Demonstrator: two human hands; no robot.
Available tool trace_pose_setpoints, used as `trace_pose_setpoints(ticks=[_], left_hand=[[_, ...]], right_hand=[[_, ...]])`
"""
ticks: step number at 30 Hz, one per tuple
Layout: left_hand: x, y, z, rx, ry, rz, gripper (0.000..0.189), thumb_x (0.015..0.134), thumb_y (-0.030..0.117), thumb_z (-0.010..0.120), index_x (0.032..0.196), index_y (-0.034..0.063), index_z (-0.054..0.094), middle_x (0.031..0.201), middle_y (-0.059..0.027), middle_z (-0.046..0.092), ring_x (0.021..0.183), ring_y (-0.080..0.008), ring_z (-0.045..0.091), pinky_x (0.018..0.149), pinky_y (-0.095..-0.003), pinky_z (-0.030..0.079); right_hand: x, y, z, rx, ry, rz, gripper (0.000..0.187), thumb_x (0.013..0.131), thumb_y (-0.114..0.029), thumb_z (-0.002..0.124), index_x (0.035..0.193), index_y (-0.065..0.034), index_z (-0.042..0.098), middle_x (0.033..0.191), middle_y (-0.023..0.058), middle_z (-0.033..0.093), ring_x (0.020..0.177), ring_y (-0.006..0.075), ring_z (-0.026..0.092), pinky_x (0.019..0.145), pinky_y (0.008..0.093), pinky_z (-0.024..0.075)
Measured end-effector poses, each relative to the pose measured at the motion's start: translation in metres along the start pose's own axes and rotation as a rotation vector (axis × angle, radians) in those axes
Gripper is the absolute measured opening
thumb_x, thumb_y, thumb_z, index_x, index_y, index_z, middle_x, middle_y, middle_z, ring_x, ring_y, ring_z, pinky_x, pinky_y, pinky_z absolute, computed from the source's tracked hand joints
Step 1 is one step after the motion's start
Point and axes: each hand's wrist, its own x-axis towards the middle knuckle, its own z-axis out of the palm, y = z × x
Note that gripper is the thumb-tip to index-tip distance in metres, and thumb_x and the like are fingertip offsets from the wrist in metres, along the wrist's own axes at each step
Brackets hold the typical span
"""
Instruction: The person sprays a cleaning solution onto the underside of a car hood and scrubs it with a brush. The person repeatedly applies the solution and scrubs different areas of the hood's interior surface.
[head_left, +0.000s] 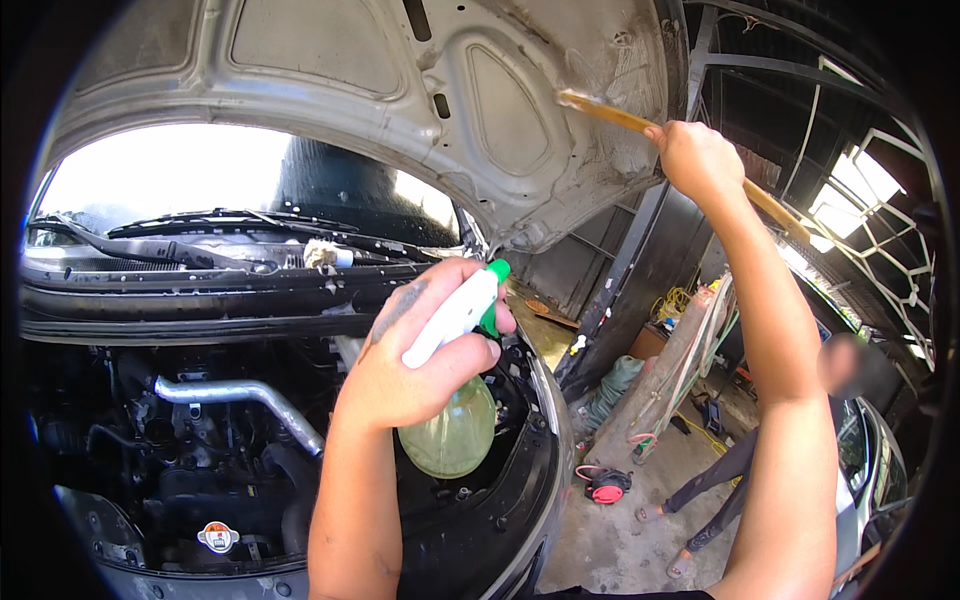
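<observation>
My left hand (420, 345) grips a spray bottle (450, 435) by its neck, over the right side of the engine bay. The bottle has a white and green trigger head and a rounded, see-through body. My right hand (701, 161) is raised and closed round a long wooden handle (615, 116). The handle's far end touches or nearly touches the underside of the raised car bonnet (510, 112), where white, foam-like smears show. Whether bristles sit at that end cannot be told.
The engine bay (210, 450) has a silver pipe (247, 394) and a radiator cap (218, 537). A whitish brush-like item (322, 255) lies below the windscreen. At right are a leaning post (652, 390) with hoses, a red and black reel (606, 487), a standing person (720, 480) and another car (870, 450).
</observation>
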Motion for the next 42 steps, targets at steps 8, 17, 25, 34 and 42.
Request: trace_pose_setpoints(ticks=[8, 17, 25, 34, 42], left_hand=[[-0.004, -0.003, -0.010, -0.038, 0.009, 0.077, 0.055, 0.080, 0.002, 0.067, 0.134, -0.0016, 0.060, 0.110, -0.0081, 0.072, 0.100, -0.0169, 0.067, 0.086, -0.0303, 0.055], [-0.005, 0.012, -0.013, 0.076, 0.030, 0.129, 0.049, 0.077, 0.003, 0.068, 0.126, -0.0007, 0.064, 0.107, -0.0088, 0.074, 0.098, -0.0180, 0.068, 0.086, -0.0326, 0.056], [-0.023, 0.040, 0.022, 0.315, 0.090, 0.067, 0.061, 0.069, 0.008, 0.068, 0.128, -0.0030, 0.062, 0.106, -0.0128, 0.074, 0.100, -0.0234, 0.069, 0.088, -0.0355, 0.055], [-0.125, 0.032, 0.124, 0.488, 0.297, -0.278, 0.055, 0.071, 0.010, 0.067, 0.125, -0.0008, 0.064, 0.109, -0.0114, 0.073, 0.104, -0.0221, 0.068, 0.091, -0.0363, 0.054], [-0.271, 0.064, 0.218, 0.702, 0.643, -0.714, 0.053, 0.075, 0.016, 0.067, 0.125, 0.0016, 0.062, 0.110, -0.0110, 0.072, 0.100, -0.0216, 0.066, 0.090, -0.0363, 0.054]], right_hand=[[-0.010, 0.020, 0.071, -0.083, -0.004, -0.027, 0.053, 0.110, -0.054, 0.052, 0.106, -0.0101, 0.081, 0.099, 0.0186, 0.080, 0.096, 0.0419, 0.078, 0.085, 0.0533, 0.0611], [-0.039, 0.051, 0.179, 0.002, -0.222, -0.040, 0.051, 0.106, -0.055, 0.059, 0.101, -0.0093, 0.082, 0.101, 0.0202, 0.080, 0.101, 0.0415, 0.077, 0.089, 0.0522, 0.0612], [-0.391, 0.044, 0.264, 1.017, -0.486, 0.112, 0.049, 0.098, -0.050, 0.075, 0.084, -0.0039, 0.071, 0.076, 0.0232, 0.067, 0.069, 0.0416, 0.067, 0.065, 0.0505, 0.0518], [-0.852, 0.117, 0.335, 1.011, -1.144, 0.667, 0.046, 0.103, -0.040, 0.073, 0.079, -0.0017, 0.063, 0.061, 0.0132, 0.059, 0.057, 0.0229, 0.054, 0.054, 0.0463, 0.0449], [-1.003, 0.168, 0.337, 0.877, -1.929, 0.773, 0.042, 0.103, -0.039, 0.073, 0.082, -0.0040, 0.065, 0.061, 0.0113, 0.059, 0.055, 0.0228, 0.055, 0.050, 0.0453, 0.0444]])
